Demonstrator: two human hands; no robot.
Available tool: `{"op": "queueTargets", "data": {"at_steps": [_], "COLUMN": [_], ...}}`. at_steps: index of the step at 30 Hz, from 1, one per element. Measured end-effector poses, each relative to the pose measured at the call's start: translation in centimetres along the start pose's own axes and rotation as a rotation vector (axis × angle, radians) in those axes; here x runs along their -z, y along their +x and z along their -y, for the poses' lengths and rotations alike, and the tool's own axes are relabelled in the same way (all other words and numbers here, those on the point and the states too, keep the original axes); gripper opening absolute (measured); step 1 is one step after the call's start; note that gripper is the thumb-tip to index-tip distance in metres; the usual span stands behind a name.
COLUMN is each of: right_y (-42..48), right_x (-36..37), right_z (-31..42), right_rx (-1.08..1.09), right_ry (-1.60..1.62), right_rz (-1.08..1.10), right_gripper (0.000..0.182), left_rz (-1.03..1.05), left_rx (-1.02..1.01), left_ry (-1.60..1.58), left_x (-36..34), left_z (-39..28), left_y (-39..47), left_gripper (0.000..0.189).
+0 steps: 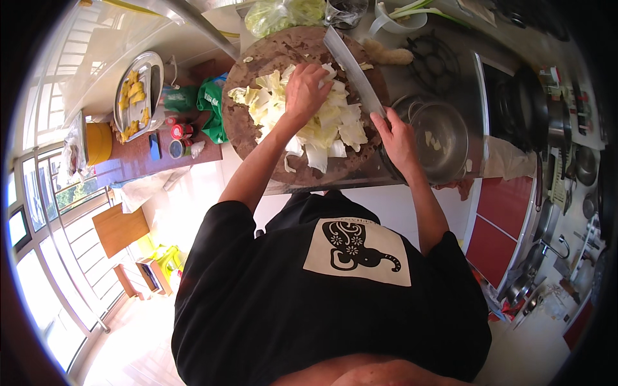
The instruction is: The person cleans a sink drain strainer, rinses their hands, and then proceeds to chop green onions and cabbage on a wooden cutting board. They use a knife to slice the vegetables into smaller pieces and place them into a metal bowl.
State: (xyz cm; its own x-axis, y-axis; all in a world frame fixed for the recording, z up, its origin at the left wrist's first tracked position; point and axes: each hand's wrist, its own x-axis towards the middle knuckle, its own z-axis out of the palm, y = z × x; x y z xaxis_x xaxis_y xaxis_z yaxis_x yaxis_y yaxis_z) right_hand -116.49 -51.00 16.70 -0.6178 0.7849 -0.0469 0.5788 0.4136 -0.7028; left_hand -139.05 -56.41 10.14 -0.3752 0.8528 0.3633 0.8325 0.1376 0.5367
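Note:
Cut pieces of napa cabbage [318, 130] lie heaped on a round, worn wooden chopping board [241, 130]. My left hand [307, 91] rests on top of the heap, fingers bent over the leaves; whether it grips any is hidden. To its right, my right hand [397, 137] holds the handle end of a cleaver [355, 72], whose long blade points away from me over the right part of the board. Right of that hand stands a metal pot [451, 154] with a few pale bits inside.
Behind the board are a plastic bag of greens [285, 17] and a white bowl [400, 23] with scallions. A gas burner [434, 62] lies at the right. An oval metal tray [155, 72] with yellow pieces and several jars [181, 131] stand at the left.

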Motion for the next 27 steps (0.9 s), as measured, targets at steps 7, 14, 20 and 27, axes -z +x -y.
{"op": "queueTargets", "data": {"at_steps": [7, 14, 20, 27], "right_y": [4.1, 5.8, 8.7, 7.6], "right_x": [0.9, 0.4, -2.7, 0.5], "right_z": [0.1, 1.3, -1.2, 0.9], "right_rx": [0.215, 0.197, 0.235, 0.289], "right_ry": [-0.246, -0.410, -0.263, -0.277], "right_rz": [0.106, 0.191, 0.094, 0.195], "right_gripper": [0.028, 0.029, 0.030, 0.026], "left_rz": [0.015, -0.050, -0.084, -0.059], "left_rx": [-0.029, -0.060, -0.090, -0.101], "left_ry": [0.084, 0.083, 0.043, 0.110], "left_x": [-0.8, -1.0, -1.3, -1.1], "left_z": [0.3, 0.3, 0.5, 0.4], "left_y": [0.3, 0.3, -0.3, 0.1], "left_gripper": [0.009, 0.007, 0.008, 0.009]}}
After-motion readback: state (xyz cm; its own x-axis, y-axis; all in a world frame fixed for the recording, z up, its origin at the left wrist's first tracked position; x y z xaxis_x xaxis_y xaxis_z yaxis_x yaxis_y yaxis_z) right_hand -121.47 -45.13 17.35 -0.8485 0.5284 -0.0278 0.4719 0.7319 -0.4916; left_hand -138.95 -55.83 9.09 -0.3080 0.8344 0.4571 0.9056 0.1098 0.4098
